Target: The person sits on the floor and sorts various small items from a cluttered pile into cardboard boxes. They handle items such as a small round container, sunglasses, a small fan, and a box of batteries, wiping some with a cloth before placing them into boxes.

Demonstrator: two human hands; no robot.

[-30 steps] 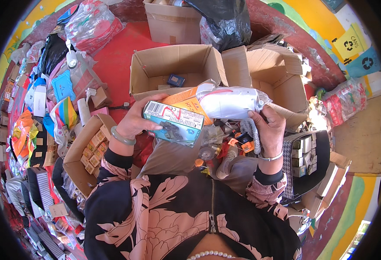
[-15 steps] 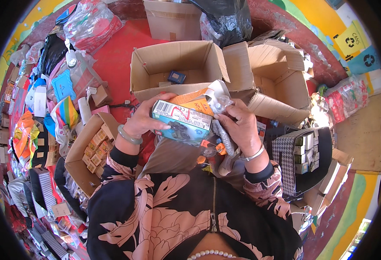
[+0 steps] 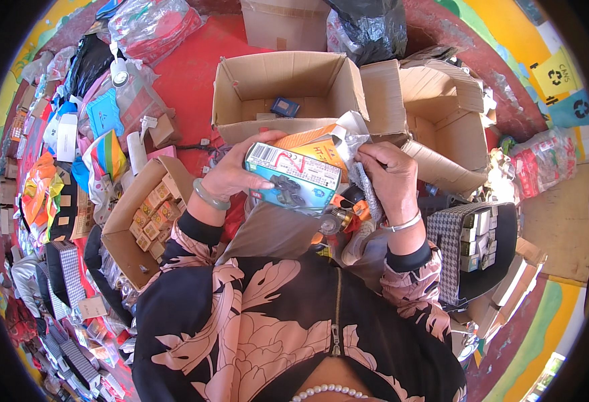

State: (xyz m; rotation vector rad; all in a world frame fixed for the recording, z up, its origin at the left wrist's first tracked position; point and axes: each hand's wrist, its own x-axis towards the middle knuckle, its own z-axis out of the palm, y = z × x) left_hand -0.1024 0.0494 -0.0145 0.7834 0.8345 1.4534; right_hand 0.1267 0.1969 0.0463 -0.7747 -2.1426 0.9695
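Note:
My left hand (image 3: 230, 175) is closed around the left end of a small teal printed carton (image 3: 293, 191), thumb across its front. An orange printed panel (image 3: 311, 145) shows along the carton's upper side; whether it belongs to the same carton I cannot tell. At the right end, my right hand (image 3: 396, 175) pinches crumpled clear plastic (image 3: 353, 136) between thumb and fingers. A silvery wrapped strip (image 3: 363, 182) hangs beneath that hand. Orange and black parts (image 3: 356, 206) lie lower down, near my lap, partly hidden by the carton.
Ahead stands an open cardboard box (image 3: 287, 67) with a small blue box (image 3: 285, 106) inside. Another open box (image 3: 442, 120) adjoins it at right. At left, a carton (image 3: 123, 231) holds several small boxes; at right is a houndstooth bin (image 3: 445, 248) of small boxes. Clutter covers the far left.
The whole view has shifted slightly, with the surroundings now further right and up. My right fingers have curled in tighter on the plastic. My left hand keeps its hold on the carton.

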